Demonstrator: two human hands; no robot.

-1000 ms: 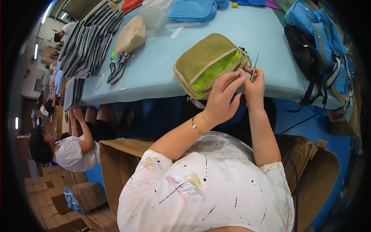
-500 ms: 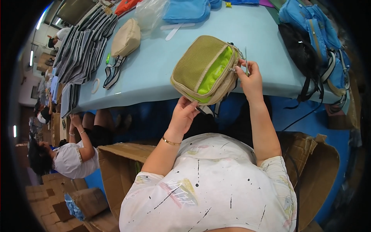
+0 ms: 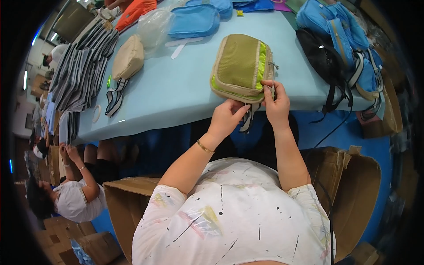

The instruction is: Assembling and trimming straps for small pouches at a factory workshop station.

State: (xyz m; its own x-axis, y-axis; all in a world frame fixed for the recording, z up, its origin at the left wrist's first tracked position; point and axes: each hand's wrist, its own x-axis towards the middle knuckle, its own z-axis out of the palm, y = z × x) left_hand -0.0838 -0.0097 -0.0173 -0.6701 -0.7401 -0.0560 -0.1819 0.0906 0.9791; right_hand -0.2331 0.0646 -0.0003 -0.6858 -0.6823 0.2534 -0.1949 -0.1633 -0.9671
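With the olive mesh bag [image 3: 236, 62] as the clock's centre, it sits at the near edge of the pale blue table [image 3: 172, 95], bright green showing along its side. The left hand [image 3: 226, 117] is at 6 o'clock, its grip narrow at the bag's lower edge; whether it pinches the edge or the strap [image 3: 247, 123] hanging there, I cannot tell. The right hand [image 3: 277, 104] is between 4 and 5 o'clock, its grip closed round a slim metal tool [image 3: 273, 92], partly hidden, fingertips against the bag. A beige pouch [image 3: 128, 57] lies at 9 o'clock, crossed white strips [image 3: 181, 46] between 9 and 10, a black bag [image 3: 321, 55] at 3, and a small yellow packet [image 3: 240, 13] at 12.
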